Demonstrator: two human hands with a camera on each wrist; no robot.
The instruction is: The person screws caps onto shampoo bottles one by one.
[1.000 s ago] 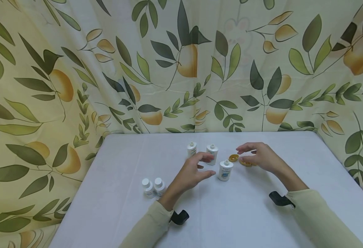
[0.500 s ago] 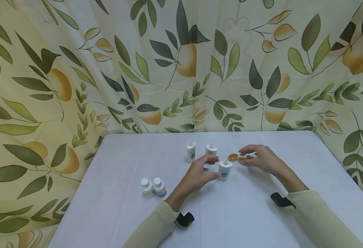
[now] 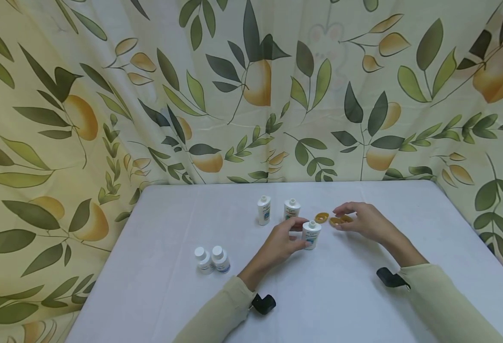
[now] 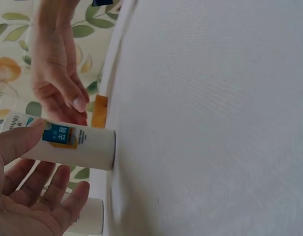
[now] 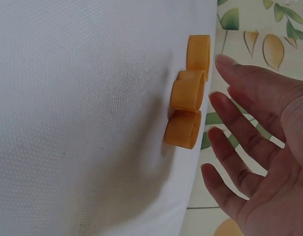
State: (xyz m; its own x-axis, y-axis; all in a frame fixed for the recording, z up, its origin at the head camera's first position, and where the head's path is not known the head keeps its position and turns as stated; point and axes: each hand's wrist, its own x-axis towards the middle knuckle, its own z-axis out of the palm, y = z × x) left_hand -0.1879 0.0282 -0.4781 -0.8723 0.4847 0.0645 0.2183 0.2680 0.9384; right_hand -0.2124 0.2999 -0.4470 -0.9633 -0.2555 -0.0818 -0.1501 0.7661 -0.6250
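Note:
My left hand [image 3: 277, 245] is at a white bottle [image 3: 312, 233] that stands upright with a narrow bare neck. In the left wrist view its thumb lies on the bottle's blue label and the other fingers reach round the far side. My right hand [image 3: 368, 223] hovers over several hollow orange-yellow rings, its thumb and fingers apart with nothing between them. In the right wrist view one ring [image 5: 198, 53] lies at one end of the row, then a middle ring [image 5: 186, 94] and a third ring [image 5: 182, 130], close together on the white cloth.
Two more white bottles with bare necks, a left one [image 3: 264, 209] and a right one [image 3: 292, 207], stand behind my left hand. Two small white bottles [image 3: 220, 260] with white caps stand together at the left. A patterned curtain [image 3: 251, 95] hangs behind the table's far edge [image 3: 217, 186].
My left hand has moved right to the front bottle, its thumb now on it. The right hand has lowered slightly and drifted right above the rings.

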